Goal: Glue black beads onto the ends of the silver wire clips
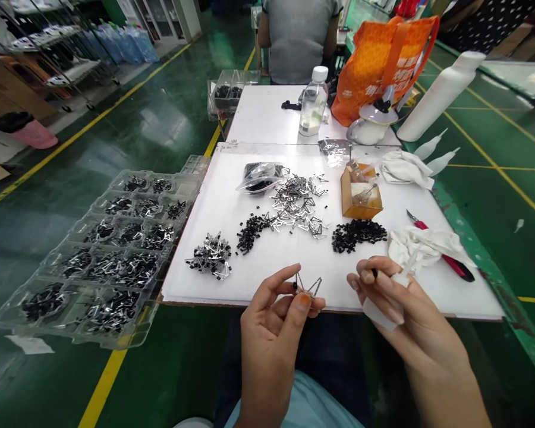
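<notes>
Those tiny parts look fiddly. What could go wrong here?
The thin metal clip pinched in the left hand might slip and spring away. The loose black pieces could get knocked and scatter across the white board. The red-handled craft knife lies near the right hand, its blade apparently uncovered, so a careless reach might nick a finger.

Left hand [270, 324] pinches a bent metal clip [308, 286]; right hand [410, 309] grips what appears to be a white squeeze bottle [378, 313], both at the near edge of the white work board [468, 300].
</notes>
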Action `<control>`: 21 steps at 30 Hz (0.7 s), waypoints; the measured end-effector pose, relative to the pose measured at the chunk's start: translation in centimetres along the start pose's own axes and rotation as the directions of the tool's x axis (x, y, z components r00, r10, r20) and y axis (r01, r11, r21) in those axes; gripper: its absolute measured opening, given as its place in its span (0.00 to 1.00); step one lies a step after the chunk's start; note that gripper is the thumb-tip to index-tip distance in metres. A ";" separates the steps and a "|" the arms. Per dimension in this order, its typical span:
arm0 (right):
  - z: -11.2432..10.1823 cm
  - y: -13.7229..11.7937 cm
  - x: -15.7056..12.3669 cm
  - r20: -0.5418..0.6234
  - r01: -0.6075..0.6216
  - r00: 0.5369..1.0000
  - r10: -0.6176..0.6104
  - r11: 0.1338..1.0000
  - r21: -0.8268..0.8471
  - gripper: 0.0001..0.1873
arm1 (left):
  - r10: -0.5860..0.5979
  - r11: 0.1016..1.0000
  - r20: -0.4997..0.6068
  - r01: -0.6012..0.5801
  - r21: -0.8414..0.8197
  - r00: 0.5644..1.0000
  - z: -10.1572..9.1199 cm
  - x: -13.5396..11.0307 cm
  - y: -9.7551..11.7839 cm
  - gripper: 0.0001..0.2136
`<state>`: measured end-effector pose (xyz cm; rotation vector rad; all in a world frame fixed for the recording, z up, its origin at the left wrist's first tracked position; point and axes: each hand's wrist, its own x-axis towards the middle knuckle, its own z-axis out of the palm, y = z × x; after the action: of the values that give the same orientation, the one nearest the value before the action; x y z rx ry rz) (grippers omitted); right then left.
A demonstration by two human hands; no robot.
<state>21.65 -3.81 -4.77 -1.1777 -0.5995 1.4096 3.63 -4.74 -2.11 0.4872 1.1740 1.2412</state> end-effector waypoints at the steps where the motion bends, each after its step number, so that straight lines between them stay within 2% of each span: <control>1: 0.3 0.1 -0.4 0.022 -0.023 1.000 0.022 0.999 0.045 0.11 | 0.001 1.000 -0.008 -0.001 0.001 1.000 0.1 0.0 0.0 0.11; 6: 0.9 0.4 -1.4 0.103 -0.068 0.993 0.052 0.986 0.152 0.07 | -0.012 1.000 -0.052 0.012 0.001 0.999 0.7 -0.3 0.2 0.11; 10: 1.3 0.6 -1.5 0.117 -0.080 0.991 0.058 0.979 0.190 0.07 | -0.029 0.999 -0.029 0.030 0.027 0.999 0.9 -0.5 0.3 0.11; 16: 1.4 1.3 -1.7 0.027 -0.053 0.998 0.049 0.983 0.174 0.08 | -0.034 0.999 -0.005 0.034 0.038 0.999 0.8 -0.4 0.3 0.12; 21: 1.0 1.6 -1.6 0.004 -0.001 1.000 0.001 0.998 0.070 0.10 | -0.010 0.998 -0.014 0.010 0.058 1.000 0.8 -0.4 0.3 0.13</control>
<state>19.83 -5.37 -5.31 -1.1196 -0.5478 1.4226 4.21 -4.82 -1.36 0.5162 1.2252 1.2062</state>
